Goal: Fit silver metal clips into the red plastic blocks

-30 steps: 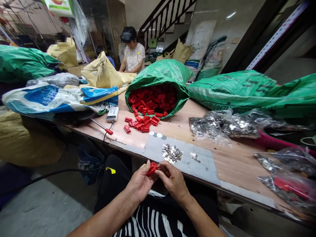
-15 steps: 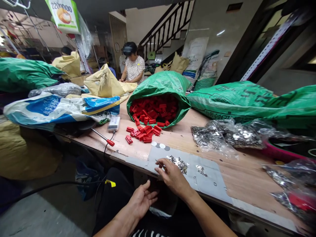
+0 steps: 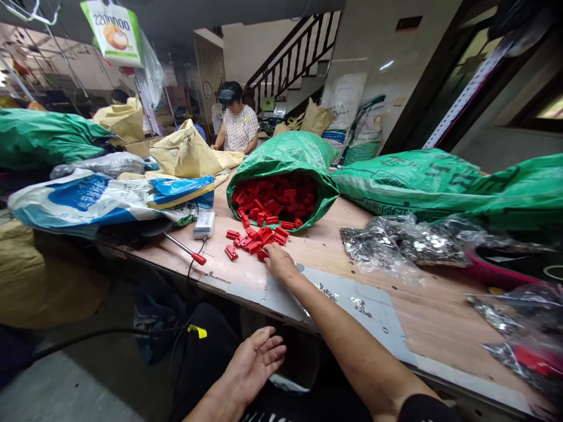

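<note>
Right hand (image 3: 281, 266) reaches out over table (image 3: 325, 234), fingertips at near side of loose pile of red parts (image 3: 253, 239); fingers bent together, a thin thing showing at the tips; cannot tell if a red part is gripped. Left hand (image 3: 259, 358) released, palm up, fingers loosely curled, off the near edge of the table, in front of the person's lap.

Red parts lie just outside the mouth of green sack (image 3: 285, 149); sack on its side, mouth facing near, many more red parts inside; a few lie a bit apart to the left. Grey sheet (image 3: 382, 310) at near edge, partly under right forearm; on it small metal pieces (image 3: 326, 291), partly hidden by the forearm, plus smaller cluster (image 3: 360, 306) to the right.

Left side: rod with red handle (image 3: 199, 258), white device (image 3: 203, 225) with cable, blurred on top; blue and white sack (image 3: 83, 196) farther left. Right side: clear bags of metal pieces (image 3: 433, 243), pink container (image 3: 475, 269) beside them; second green sack (image 3: 409, 176) behind. Co-worker (image 3: 237, 126) at far side, dotted top, dark headgear.
</note>
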`<act>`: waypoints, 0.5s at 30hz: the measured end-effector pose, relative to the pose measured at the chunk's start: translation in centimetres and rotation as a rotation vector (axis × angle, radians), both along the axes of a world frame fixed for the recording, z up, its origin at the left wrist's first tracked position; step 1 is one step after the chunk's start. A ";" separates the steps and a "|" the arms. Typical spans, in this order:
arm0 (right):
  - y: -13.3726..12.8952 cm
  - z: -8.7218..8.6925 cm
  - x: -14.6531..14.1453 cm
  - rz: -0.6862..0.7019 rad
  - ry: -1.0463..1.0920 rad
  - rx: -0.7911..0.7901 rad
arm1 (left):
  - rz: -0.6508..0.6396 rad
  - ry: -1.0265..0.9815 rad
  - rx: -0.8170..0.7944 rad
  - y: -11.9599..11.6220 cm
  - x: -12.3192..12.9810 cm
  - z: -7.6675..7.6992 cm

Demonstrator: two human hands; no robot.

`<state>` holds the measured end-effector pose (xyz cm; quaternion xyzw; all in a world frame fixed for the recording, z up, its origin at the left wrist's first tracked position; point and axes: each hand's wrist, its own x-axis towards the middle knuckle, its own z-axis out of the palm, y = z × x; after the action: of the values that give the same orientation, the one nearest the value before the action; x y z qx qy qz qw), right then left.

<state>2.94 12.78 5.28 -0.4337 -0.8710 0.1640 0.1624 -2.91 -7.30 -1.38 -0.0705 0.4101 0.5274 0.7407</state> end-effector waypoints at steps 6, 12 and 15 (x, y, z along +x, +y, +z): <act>-3.8 1.6 1.9 0.089 0.044 -0.021 | -0.072 -0.111 0.120 -0.4 -0.5 1.6; -11.6 3.9 7.1 0.413 0.174 -0.252 | -0.179 -0.294 0.229 -0.8 -0.9 2.1; -14.3 3.7 9.5 0.439 0.186 -0.341 | -0.252 -0.292 0.205 -1.1 -0.5 1.7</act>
<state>12.49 -1.55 8.98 -0.2390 -0.8852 0.3783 0.1271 -3.36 -8.45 0.33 -0.0188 0.2482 0.4538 0.8556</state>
